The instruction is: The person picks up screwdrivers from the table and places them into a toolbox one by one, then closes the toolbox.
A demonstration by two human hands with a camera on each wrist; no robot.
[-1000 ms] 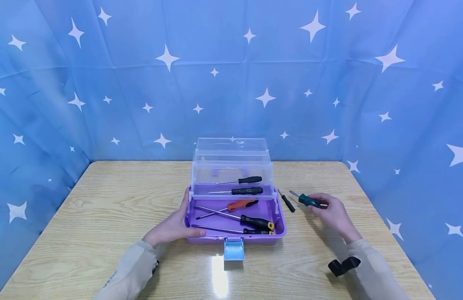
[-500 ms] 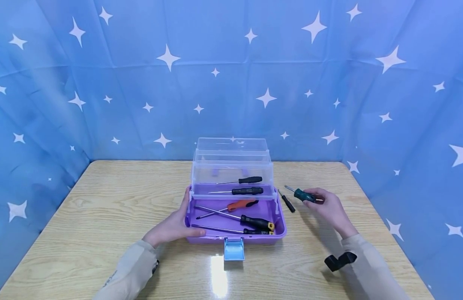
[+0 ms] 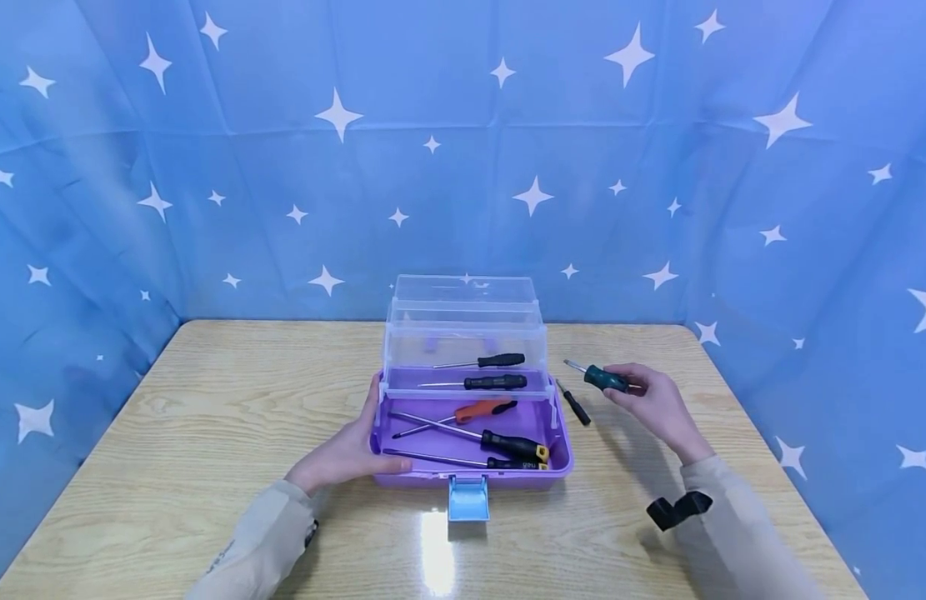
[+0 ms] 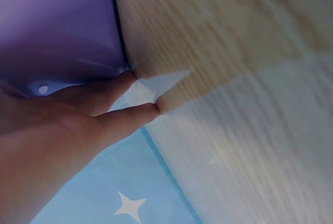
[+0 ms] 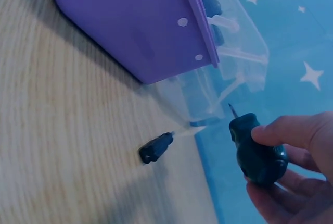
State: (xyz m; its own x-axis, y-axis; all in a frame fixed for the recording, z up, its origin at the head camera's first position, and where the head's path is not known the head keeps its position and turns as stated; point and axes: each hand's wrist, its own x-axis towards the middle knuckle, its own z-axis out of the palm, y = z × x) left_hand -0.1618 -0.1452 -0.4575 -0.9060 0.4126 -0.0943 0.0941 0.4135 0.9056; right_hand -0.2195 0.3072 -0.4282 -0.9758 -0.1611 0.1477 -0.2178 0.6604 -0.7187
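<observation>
A short screwdriver with a dark green handle (image 3: 605, 378) is held between the thumb and fingers of my right hand (image 3: 653, 407), raised beside the toolbox. Its shaft points up and left in the head view. My left hand (image 3: 342, 454) rests against the left side of the purple toolbox (image 3: 391, 481), thumb at the front rim, other fingers straight along the wall. Inside lie an orange-handled screwdriver (image 3: 481, 411), a large black-and-yellow screwdriver (image 3: 511, 444) and another long black one (image 3: 515, 463). On the table, a small black screwdriver (image 5: 156, 148) lies right of the box.
The clear tiered trays (image 3: 463, 333) stand raised at the toolbox's back, with two black screwdrivers (image 3: 496, 382) there. A blue latch (image 3: 468, 498) hangs open at the front. Wooden table (image 3: 230, 400) surrounds the box, with a starry blue curtain (image 3: 432, 192) behind.
My right hand has moved left and slightly away from me with the green screwdriver, nearer the toolbox. The left hand and the toolbox stay put.
</observation>
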